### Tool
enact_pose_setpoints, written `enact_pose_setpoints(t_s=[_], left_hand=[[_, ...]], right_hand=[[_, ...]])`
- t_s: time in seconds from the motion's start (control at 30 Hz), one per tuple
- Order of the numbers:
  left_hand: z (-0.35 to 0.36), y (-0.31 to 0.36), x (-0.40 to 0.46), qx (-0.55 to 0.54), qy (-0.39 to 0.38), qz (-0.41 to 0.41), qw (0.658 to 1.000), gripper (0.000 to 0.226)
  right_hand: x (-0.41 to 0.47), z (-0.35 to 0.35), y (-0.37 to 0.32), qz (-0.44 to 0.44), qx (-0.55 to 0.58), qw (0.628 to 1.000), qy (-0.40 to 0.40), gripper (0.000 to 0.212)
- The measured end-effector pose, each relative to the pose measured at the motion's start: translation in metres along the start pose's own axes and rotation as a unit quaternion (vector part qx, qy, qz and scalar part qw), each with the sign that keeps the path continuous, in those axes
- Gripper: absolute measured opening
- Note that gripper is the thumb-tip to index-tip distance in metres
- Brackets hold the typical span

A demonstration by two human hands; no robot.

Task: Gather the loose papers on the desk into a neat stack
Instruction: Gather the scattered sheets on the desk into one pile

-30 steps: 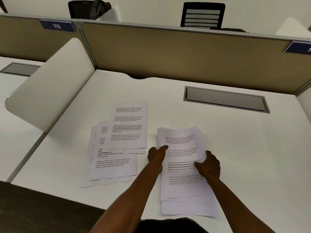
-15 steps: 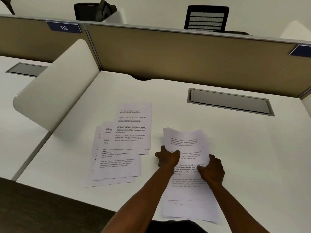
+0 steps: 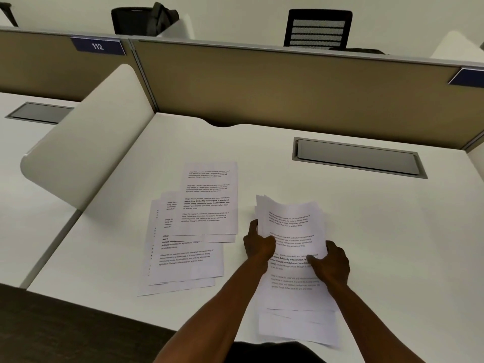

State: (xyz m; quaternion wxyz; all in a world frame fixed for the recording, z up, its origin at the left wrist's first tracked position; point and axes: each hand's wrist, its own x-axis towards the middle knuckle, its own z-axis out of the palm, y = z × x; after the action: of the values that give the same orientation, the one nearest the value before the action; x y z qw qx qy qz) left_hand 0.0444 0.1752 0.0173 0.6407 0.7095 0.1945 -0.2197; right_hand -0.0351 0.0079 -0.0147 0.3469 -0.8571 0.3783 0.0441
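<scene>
Forearms reach up from the bottom edge and converge on one bundle of printed sheets (image 3: 290, 231) lying at the right front of the white desk (image 3: 366, 218). The left hand (image 3: 258, 244) clasps the bundle's left edge, thumb on top of the page and fingers curled down along the side, wrist bent slightly inward. The right hand (image 3: 331, 260) grips the right edge a little nearer the body, thumb pressed across the printed text and fingers wrapped around the margin. Between them the upper sheets bow up off the desk, their far corners fanned and uneven (the lowest sheets jut out toward the body). To the left, just apart from the left hand, a second spread of loose papers (image 3: 193, 231) lies flat in overlapping layers, untouched. A grey cable hatch (image 3: 358, 159) is set in the desk beyond, in front of the tan partition (image 3: 288, 93).
</scene>
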Motion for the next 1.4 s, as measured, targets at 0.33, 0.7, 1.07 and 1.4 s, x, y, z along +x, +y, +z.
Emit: enact_pose_setpoints(t_s=[0.33,0.7,1.07,1.4], left_hand=[[-0.031,0.018,0.005,0.028,-0.045,0.094,0.994,0.06],[-0.111,0.071,0.034,-0.1,-0.166,0.087,0.977,0.053],[-0.181,0.079,0.093,0.011,-0.01,0.083,0.996,0.071],[-0.215,0.004,0.107,0.465,0.164,0.039,0.869,0.071]], right_hand=[[-0.002,0.013,-0.022,0.004,0.163,0.987,-0.015,0.056],[0.012,0.016,-0.073,0.039,0.49,0.838,-0.234,0.067],[0.014,0.052,-0.159,-0.011,0.423,0.868,-0.258,0.056],[0.045,0.08,-0.184,-0.007,0.359,0.912,-0.201,0.059]])
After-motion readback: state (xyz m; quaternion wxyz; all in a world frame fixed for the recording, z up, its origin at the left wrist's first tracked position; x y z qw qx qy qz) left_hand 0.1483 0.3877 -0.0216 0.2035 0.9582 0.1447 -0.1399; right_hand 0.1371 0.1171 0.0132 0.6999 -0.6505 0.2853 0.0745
